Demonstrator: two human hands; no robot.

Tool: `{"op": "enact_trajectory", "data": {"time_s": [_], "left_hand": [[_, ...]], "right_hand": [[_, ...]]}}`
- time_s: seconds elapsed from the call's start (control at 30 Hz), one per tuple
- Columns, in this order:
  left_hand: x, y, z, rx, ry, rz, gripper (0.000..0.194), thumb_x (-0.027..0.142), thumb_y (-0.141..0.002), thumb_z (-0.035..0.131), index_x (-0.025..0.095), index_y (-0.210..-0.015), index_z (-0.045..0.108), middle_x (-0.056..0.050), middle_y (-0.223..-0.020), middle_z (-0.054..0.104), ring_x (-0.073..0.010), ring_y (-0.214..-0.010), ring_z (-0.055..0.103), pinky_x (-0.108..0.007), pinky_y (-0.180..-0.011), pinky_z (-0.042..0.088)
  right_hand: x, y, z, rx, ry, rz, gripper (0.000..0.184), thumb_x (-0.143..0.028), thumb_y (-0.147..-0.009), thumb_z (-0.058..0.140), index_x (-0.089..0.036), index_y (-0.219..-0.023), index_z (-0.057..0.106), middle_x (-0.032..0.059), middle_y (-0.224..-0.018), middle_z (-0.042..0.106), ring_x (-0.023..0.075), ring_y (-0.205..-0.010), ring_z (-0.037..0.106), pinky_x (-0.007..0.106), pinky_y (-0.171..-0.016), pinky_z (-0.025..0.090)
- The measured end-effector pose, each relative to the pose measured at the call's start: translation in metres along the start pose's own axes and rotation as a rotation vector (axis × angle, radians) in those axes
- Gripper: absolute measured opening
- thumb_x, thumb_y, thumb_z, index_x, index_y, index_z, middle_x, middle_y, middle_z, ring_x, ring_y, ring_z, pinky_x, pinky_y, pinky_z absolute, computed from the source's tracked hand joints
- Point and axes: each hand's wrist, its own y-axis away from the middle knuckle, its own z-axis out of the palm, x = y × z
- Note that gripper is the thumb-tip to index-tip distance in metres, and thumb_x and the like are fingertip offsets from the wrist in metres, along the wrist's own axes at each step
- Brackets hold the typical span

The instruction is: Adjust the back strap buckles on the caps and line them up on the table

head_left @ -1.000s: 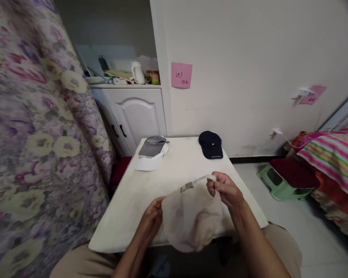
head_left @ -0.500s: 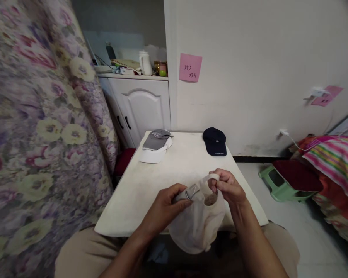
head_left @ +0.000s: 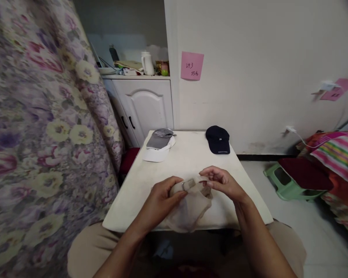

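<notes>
Over the near edge of the table hangs a beige cap (head_left: 188, 212), its back opening and strap facing up. My left hand (head_left: 165, 197) pinches the strap beside its metal buckle (head_left: 188, 184), thumb in front and fingers behind. The strap's other side is between the fingertips of my right hand (head_left: 222, 183). Farther off, a navy cap (head_left: 217, 139) lies at the table's back right. At the back left a grey cap (head_left: 159, 139) rests on a white cap (head_left: 156, 155).
The white table (head_left: 127, 208) stands against the wall. A floral curtain (head_left: 55, 146) hangs close on the left. To the right are a green stool (head_left: 281, 179) with a dark red top and a bed with a striped cover (head_left: 342, 158). A white cabinet (head_left: 147, 104) is behind.
The beige cap has moved left and up, and looks more folded. My right hand has shifted left, closer to my left hand and the buckle. The view has turned slightly left.
</notes>
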Motion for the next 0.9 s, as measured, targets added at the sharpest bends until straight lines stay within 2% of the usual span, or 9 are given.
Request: {"op": "enact_trajectory", "data": {"time_s": [0.07, 0.13, 0.23, 0.4, 0.53, 0.7, 0.8, 0.9], "left_hand": [[-0.009, 0.000, 0.005, -0.020, 0.019, -0.029, 0.020, 0.035, -0.086, 0.060, 0.016, -0.090, 0.065, 0.000, -0.080, 0.062, -0.0162, -0.074, 0.054, -0.022, -0.063, 0.040], [-0.015, 0.000, 0.009, -0.025, 0.046, -0.059, 0.022, 0.038, -0.085, 0.060, 0.016, -0.085, 0.064, 0.001, -0.073, 0.058, -0.0147, -0.068, 0.051, -0.021, -0.058, 0.037], [-0.018, 0.001, 0.012, -0.038, 0.079, -0.082, 0.024, 0.040, -0.084, 0.061, 0.016, -0.084, 0.063, 0.002, -0.070, 0.054, -0.0137, -0.065, 0.047, -0.021, -0.055, 0.034], [-0.019, 0.001, 0.014, -0.065, 0.113, -0.088, 0.025, 0.040, -0.084, 0.062, 0.015, -0.081, 0.061, 0.002, -0.070, 0.051, -0.0128, -0.065, 0.045, -0.021, -0.055, 0.033], [-0.020, 0.000, 0.014, -0.058, 0.090, -0.085, 0.024, 0.038, -0.083, 0.063, 0.015, -0.077, 0.059, 0.002, -0.070, 0.051, -0.0130, -0.065, 0.044, -0.021, -0.055, 0.033], [-0.019, -0.001, 0.012, -0.090, 0.148, -0.105, 0.024, 0.039, -0.083, 0.063, 0.015, -0.082, 0.060, 0.002, -0.072, 0.052, -0.0133, -0.066, 0.045, -0.021, -0.056, 0.034], [-0.019, -0.001, 0.011, -0.108, 0.182, -0.111, 0.023, 0.038, -0.083, 0.064, 0.015, -0.081, 0.060, 0.001, -0.073, 0.054, -0.0136, -0.068, 0.047, -0.021, -0.057, 0.035], [-0.019, -0.001, 0.011, -0.121, 0.170, -0.098, 0.020, 0.036, -0.082, 0.065, 0.016, -0.081, 0.062, 0.001, -0.075, 0.057, -0.0144, -0.071, 0.049, -0.021, -0.060, 0.037]], "right_hand": [[-0.007, 0.001, 0.008, 0.009, 0.118, -0.113, 0.032, -0.032, -0.085, 0.068, -0.023, -0.116, 0.063, 0.0089, -0.113, 0.061, 0.0225, -0.107, 0.058, 0.040, -0.094, 0.046], [-0.015, 0.001, 0.019, 0.082, 0.292, -0.237, 0.026, -0.028, -0.085, 0.068, -0.024, -0.110, 0.067, 0.0091, -0.117, 0.058, 0.0245, -0.113, 0.054, 0.043, -0.098, 0.043], [-0.025, 0.000, 0.035, 0.104, 0.462, -0.298, 0.023, -0.021, -0.084, 0.068, -0.025, -0.106, 0.069, 0.0073, -0.104, 0.056, 0.0216, -0.098, 0.057, 0.037, -0.084, 0.049], [-0.032, -0.003, 0.044, -0.047, 0.584, -0.299, 0.020, -0.012, -0.086, 0.060, -0.022, -0.102, 0.066, 0.0046, -0.095, 0.054, 0.0159, -0.080, 0.056, 0.029, -0.068, 0.049], [-0.039, -0.006, 0.041, -0.167, 0.742, -0.283, 0.023, -0.005, -0.084, 0.053, -0.020, -0.101, 0.060, 0.0042, -0.095, 0.054, 0.0153, -0.079, 0.054, 0.028, -0.069, 0.047], [-0.050, -0.013, 0.038, -0.317, 0.955, -0.292, 0.020, -0.009, -0.087, 0.050, -0.020, -0.102, 0.056, 0.0051, -0.101, 0.054, 0.0145, -0.076, 0.053, 0.027, -0.066, 0.044], [-0.053, -0.016, 0.036, -0.348, 0.961, -0.318, 0.019, -0.009, -0.085, 0.052, -0.020, -0.100, 0.056, 0.0049, -0.101, 0.055, 0.0142, -0.074, 0.053, 0.027, -0.065, 0.044], [-0.050, -0.016, 0.034, -0.359, 0.847, -0.324, 0.021, -0.007, -0.080, 0.054, -0.021, -0.096, 0.056, 0.0035, -0.097, 0.055, 0.0139, -0.074, 0.053, 0.027, -0.065, 0.044]]}}
